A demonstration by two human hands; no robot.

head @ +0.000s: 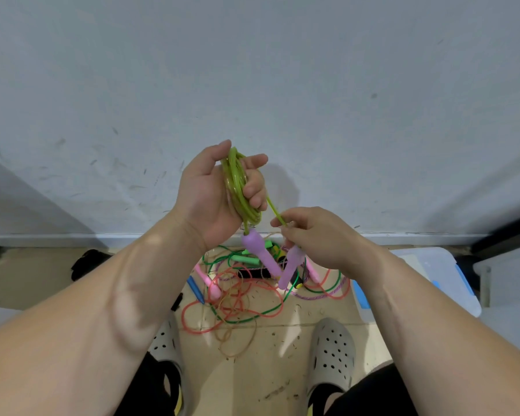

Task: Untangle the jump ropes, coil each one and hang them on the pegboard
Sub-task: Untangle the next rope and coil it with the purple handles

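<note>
Closing off the yellow-green rope coil (237, 187), held up before the wall (252, 70).
The left hand (206, 193) curls round the coil; the right hand (315, 235) pinches the loose tail (274, 209) above the second purple handle (290, 271). Wrap that tail snugly so the loops stay. More tangled ropes (240, 298) lie on the floor (252, 373) below; pegboard unseen.

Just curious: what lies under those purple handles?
Tangled red, green and tan ropes on the floor, with pink handles. The purple handles and right hand hide some.
</note>
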